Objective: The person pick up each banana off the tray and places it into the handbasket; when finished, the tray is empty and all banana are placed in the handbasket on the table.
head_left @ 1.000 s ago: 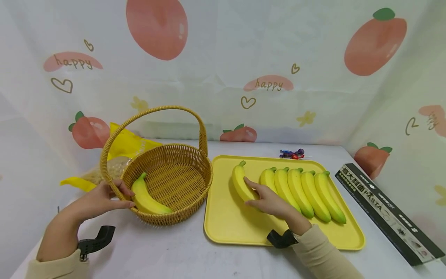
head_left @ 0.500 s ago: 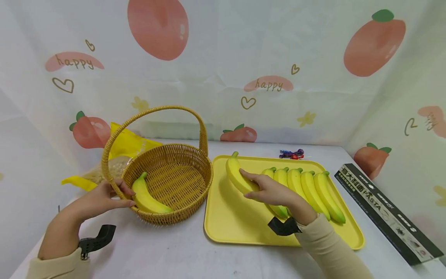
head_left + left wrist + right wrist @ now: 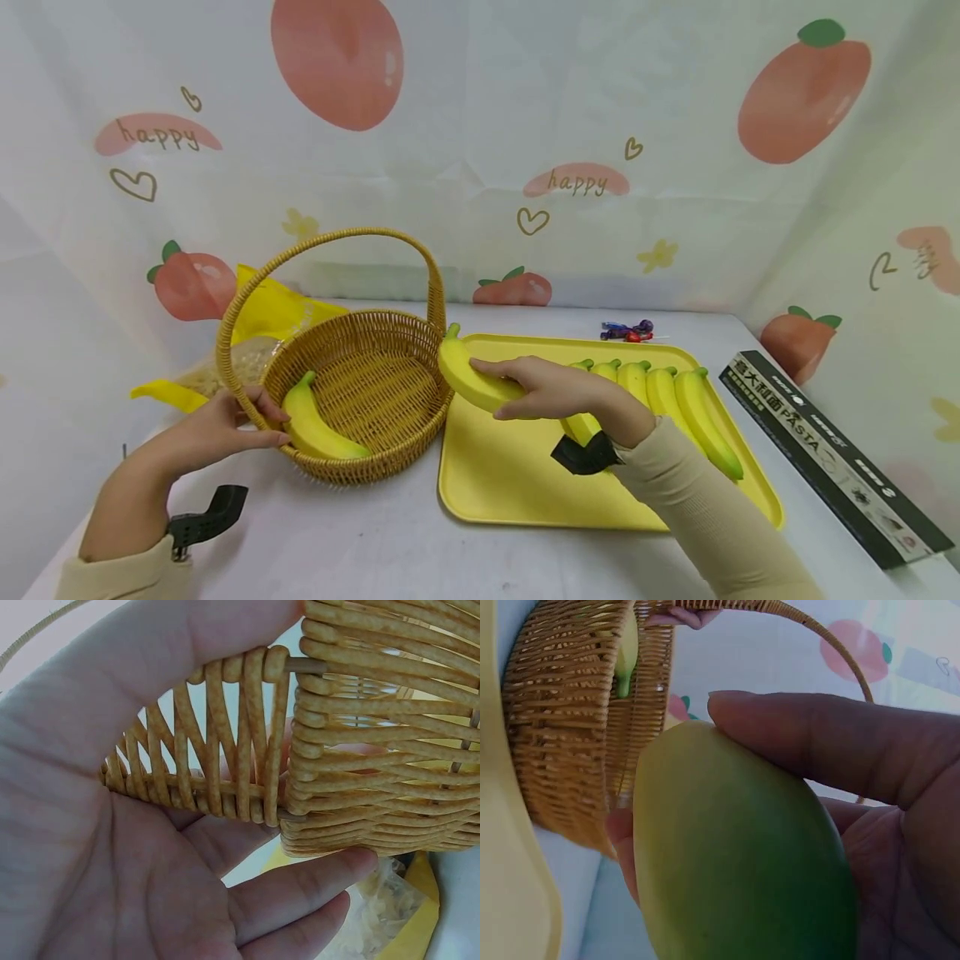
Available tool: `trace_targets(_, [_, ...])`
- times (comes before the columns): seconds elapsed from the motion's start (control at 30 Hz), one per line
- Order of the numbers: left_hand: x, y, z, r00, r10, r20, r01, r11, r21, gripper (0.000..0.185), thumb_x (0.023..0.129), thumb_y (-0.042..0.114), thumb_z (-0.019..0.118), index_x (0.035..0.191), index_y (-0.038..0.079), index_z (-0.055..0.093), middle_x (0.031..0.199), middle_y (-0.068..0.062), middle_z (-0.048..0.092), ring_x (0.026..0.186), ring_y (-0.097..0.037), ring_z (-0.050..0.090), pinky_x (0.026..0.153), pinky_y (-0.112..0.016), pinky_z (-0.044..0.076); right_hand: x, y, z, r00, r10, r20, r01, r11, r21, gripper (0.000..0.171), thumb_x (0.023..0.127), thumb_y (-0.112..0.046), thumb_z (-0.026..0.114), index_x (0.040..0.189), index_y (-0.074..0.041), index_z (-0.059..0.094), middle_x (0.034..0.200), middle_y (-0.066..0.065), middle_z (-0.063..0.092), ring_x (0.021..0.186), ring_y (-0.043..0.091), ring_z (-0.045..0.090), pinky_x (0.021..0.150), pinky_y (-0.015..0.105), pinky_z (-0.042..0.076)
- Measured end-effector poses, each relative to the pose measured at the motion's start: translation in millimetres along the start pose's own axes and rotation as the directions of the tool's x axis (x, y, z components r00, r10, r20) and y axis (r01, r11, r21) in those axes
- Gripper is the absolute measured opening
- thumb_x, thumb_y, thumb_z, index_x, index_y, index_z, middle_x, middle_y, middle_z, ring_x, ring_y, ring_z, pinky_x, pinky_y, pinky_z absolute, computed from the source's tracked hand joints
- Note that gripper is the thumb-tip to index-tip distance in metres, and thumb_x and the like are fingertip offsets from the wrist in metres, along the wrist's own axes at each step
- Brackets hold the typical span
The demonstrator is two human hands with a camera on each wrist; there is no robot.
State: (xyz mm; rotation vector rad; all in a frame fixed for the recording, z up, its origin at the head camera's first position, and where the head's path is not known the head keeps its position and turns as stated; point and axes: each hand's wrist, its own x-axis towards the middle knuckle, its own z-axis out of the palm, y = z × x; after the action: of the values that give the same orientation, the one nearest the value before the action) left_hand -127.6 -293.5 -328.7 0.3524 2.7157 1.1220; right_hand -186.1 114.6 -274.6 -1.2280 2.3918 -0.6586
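My right hand [image 3: 551,387] grips a yellow banana [image 3: 472,379] above the left part of the yellow tray [image 3: 517,492], its stem end by the right rim of the wicker basket [image 3: 420,442]. Close up in the right wrist view, the banana's greenish end [image 3: 742,862] sits between thumb and fingers. My left hand [image 3: 217,429] holds the basket at its left side, where the handle joins the rim; the left wrist view has the woven handle base [image 3: 225,742] between thumb and fingers. Inside the basket lies one banana [image 3: 318,425]. Several bananas [image 3: 705,421] lie side by side on the tray's right half.
Behind the basket is a yellow and clear bag [image 3: 277,308] of pasta-like pieces. A long black pasta box [image 3: 832,458] lies right of the tray. Wrapped lollipops [image 3: 630,332] lie behind the tray. The basket's tall handle [image 3: 367,231] arches overhead. A printed curtain [image 3: 465,125] hangs at the back.
My right hand has lifted the banana off the tray and carried it left to the basket's right rim. My left hand and the basket have stayed in place.
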Motion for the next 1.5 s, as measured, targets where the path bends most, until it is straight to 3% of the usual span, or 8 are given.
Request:
trace_targets(0.1, [-0.4, -1.4, 0.2, 1.0, -0.008, 0.009, 0.008, 1.0, 0.001, 0.026, 0.082, 0.023, 0.071, 0.094, 0.003, 0.06, 0.098, -0.006, 0.064, 0.088, -0.004, 0.054, 0.074, -0.022, 0.048, 13.8, -5.4, -0.8, 0.999, -0.004, 0.044, 0.004, 1.0, -0.007, 0.064, 0.089, -0.017, 0.061, 0.144, -0.002, 0.031, 0.081, -0.002, 0.046, 0.071, 0.007, 0.041, 0.077, 0.023, 0.036])
trace_targets(0.27, [0.1, -3.6, -0.1, 1.0, 0.0, -0.001, 0.0, 1.0, -0.001, 0.024, 0.082, 0.021, 0.071, 0.093, 0.003, 0.059, 0.098, -0.005, 0.064, 0.089, -0.005, 0.054, 0.074, -0.022, 0.048, 38.9, -13.9, -0.4, 0.994, -0.028, 0.106, 0.031, 0.999, -0.02, 0.064, 0.088, -0.015, 0.062, 0.144, -0.003, 0.031, 0.081, -0.003, 0.043, 0.075, 0.007, 0.041, 0.075, 0.02, 0.035])
trace_targets(0.4, [1.7, -4.2, -0.8, 1.0, -0.004, 0.002, 0.004, 1.0, -0.002, 0.025, 0.082, 0.022, 0.07, 0.094, 0.003, 0.06, 0.098, -0.005, 0.065, 0.091, -0.007, 0.056, 0.074, -0.022, 0.048, 58.8, -21.4, 0.8, 0.989, -0.016, 0.15, 0.019, 1.0, -0.018, 0.064, 0.088, -0.014, 0.062, 0.144, -0.004, 0.031, 0.114, 0.004, 0.057, 0.086, 0.009, 0.043, 0.078, 0.019, 0.035])
trace_targets(0.53, [2.9, -3.6, -1.8, 1.0, -0.007, 0.003, 0.007, 1.0, 0.002, 0.024, 0.083, 0.022, 0.07, 0.095, 0.003, 0.06, 0.098, -0.005, 0.065, 0.09, -0.005, 0.056, 0.075, -0.024, 0.048, 77.5, -28.6, 3.9, 0.981, 0.006, 0.195, -0.009, 1.0, 0.018, 0.064, 0.088, -0.012, 0.062, 0.144, -0.004, 0.031, 0.148, 0.007, 0.038, 0.095, 0.011, 0.044, 0.082, 0.02, 0.034])
trace_targets(0.87, [2.1, 0.0, -3.3, 1.0, 0.002, -0.012, -0.001, 1.0, 0.01, 0.024, 0.082, 0.022, 0.071, 0.092, 0.003, 0.061, 0.097, -0.006, 0.066, 0.09, -0.006, 0.056, 0.077, -0.027, 0.047, 116.4, -47.9, 11.0, 0.958, 0.004, 0.287, -0.014, 0.999, 0.03, 0.065, 0.089, -0.009, 0.059, 0.145, -0.002, 0.027, 0.142, 0.009, 0.043, 0.089, 0.013, 0.043, 0.08, 0.019, 0.033])
trace_targets(1.07, [1.6, -0.4, -3.8, 1.0, -0.01, -0.008, 0.01, 1.0, 0.016, 0.024, 0.082, 0.023, 0.071, 0.093, 0.004, 0.06, 0.096, -0.005, 0.065, 0.09, -0.006, 0.056, 0.076, -0.025, 0.047, 135.6, -52.9, 12.1, 0.953, 0.055, 0.299, -0.056, 0.998, -0.004, 0.067, 0.088, -0.012, 0.06, 0.146, -0.004, 0.026, 0.149, 0.007, 0.035, 0.108, 0.012, 0.041, 0.086, 0.018, 0.033])
trace_targets(1.33, [1.5, -1.5, -4.2, 1.0, -0.017, -0.01, 0.017, 1.0, 0.012, 0.026, 0.082, 0.024, 0.071, 0.093, 0.004, 0.06, 0.098, -0.006, 0.066, 0.091, -0.006, 0.056, 0.076, -0.023, 0.048, 164.2, -46.4, 19.8, 0.943, 0.055, 0.327, -0.066, 0.998, 0.023, 0.05, 0.089, -0.01, 0.06, 0.136, -0.003, 0.044, 0.093, 0.002, 0.046, 0.083, 0.011, 0.042, 0.073, 0.017, 0.034])
trace_targets(1.5, [1.9, -0.2, -3.6, 1.0, -0.026, -0.009, 0.026, 1.0, 0.009, 0.027, 0.081, 0.025, 0.072, 0.093, 0.004, 0.06, 0.099, -0.007, 0.066, 0.092, -0.006, 0.055, 0.078, -0.027, 0.048, 176.2, -44.3, 25.4, 0.936, 0.071, 0.346, -0.106, 0.991, 0.082, 0.052, 0.089, -0.013, 0.06, 0.138, -0.007, 0.043, 0.106, 0.002, 0.05, 0.091, 0.01, 0.043, 0.075, 0.017, 0.035])
